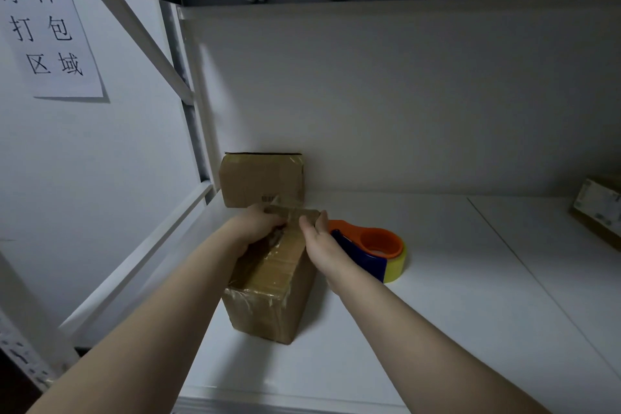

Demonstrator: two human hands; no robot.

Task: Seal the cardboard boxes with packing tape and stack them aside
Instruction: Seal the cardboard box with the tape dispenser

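**Both hands on the taped box**

A paper sign hangs on the wall at far left. My left hand has its fingers curled down onto the far end of the near box, gripping its tape-covered top. That box stands on the white shelf, just in front of the rear box by the back wall. My right hand is flat, fingers straight, against the near box's right edge, holding nothing. The tape dispenser lies just beside it. A labelled box sits at far right.
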